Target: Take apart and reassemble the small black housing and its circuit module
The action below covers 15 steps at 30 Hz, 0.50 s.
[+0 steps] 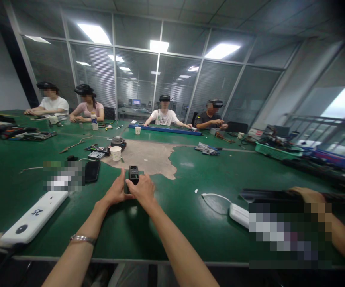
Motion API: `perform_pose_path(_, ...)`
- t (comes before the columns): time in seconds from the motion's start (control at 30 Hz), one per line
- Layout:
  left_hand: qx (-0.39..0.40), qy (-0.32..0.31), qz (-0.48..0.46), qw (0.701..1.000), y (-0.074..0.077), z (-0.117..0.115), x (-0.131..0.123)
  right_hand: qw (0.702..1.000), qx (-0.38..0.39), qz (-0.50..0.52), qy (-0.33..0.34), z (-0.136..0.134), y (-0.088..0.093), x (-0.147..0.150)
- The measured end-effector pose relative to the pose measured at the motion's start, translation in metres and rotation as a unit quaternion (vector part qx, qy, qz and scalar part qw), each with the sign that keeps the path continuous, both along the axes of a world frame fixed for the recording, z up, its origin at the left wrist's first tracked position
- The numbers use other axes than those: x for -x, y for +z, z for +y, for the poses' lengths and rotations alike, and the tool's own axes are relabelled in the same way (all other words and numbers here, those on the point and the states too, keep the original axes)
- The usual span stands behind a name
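A small black boxy device (133, 174) stands upright on the green table (172, 227) in front of me. My left hand (116, 190) grips its left side and my right hand (143, 188) wraps its right side and front. Both arms reach out from the near edge, and a metal bracelet (83, 238) sits on my left wrist. The lower part of the device is hidden behind my fingers.
A white power bank (35, 217) lies at the near left, a black phone (92, 171) beside a blurred patch. A paper cup (115, 153) and small tools stand farther back. A white charger with cable (238, 214) lies right, near a co-worker's arm (334, 223). Several people sit across the table.
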<state>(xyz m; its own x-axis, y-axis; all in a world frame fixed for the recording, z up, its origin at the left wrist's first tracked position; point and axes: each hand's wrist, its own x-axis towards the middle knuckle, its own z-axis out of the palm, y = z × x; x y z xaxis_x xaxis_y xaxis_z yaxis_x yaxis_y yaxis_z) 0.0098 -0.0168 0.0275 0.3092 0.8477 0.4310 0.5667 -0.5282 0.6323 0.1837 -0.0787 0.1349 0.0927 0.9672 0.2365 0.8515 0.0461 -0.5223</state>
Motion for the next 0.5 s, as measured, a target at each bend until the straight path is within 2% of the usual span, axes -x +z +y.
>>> perform_pose_path(0.17, -0.011, -0.017, -0.007, 1.000, -0.007, 0.005, 0.003, 1.000, 0.016, -0.027, 0.004, 0.000, -0.002, 0.006)
perform_pose_path(0.5, -0.038, -0.022, 0.010, 0.999, -0.016, 0.011, 0.005, 0.998, 0.042, -0.043, 0.019, -0.007, -0.025, 0.000)
